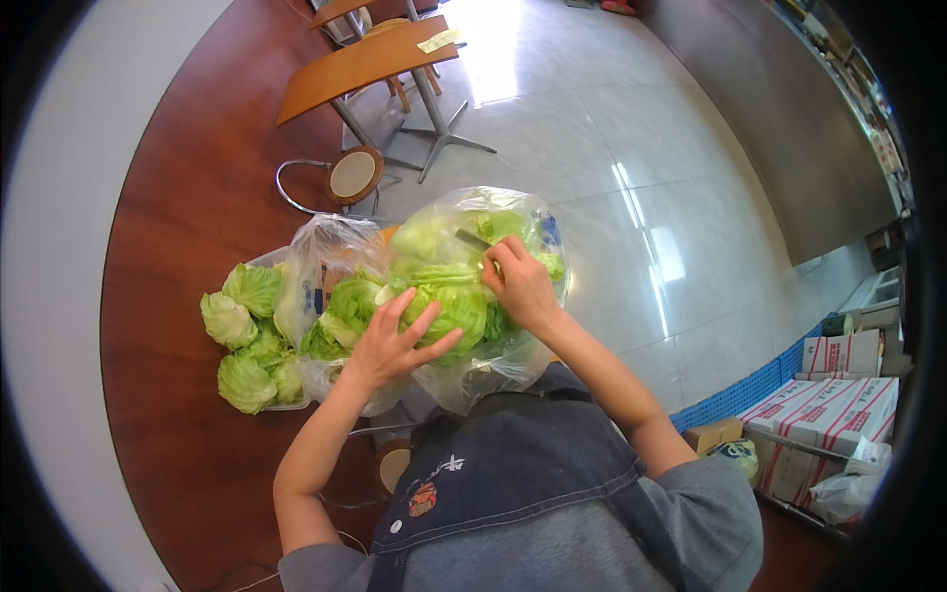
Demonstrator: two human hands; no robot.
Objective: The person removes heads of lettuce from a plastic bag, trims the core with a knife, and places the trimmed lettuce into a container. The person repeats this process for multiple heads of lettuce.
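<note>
A head of iceberg lettuce [451, 307] lies in front of me on an open clear plastic bag. My left hand [403, 337] holds its near left side with the fingers spread over the leaves. In my right hand [518, 281] is a small knife [472, 238], its dark blade pointing up and left; the fist hides its handle. That fist is at the head's upper right. More lettuce shows through the large clear bag [436, 229] beyond. A second clear bag [325, 248], left of it, holds lettuce [355, 303] too.
Several lettuce heads [248, 381] fill a pale tub [270, 257] at the left. Beyond stand a round-seated stool [355, 175] and a wooden table [370, 63] on metal legs. White cartons [828, 407] and a blue plastic crate [747, 388] are at the right, below a steel counter [777, 133].
</note>
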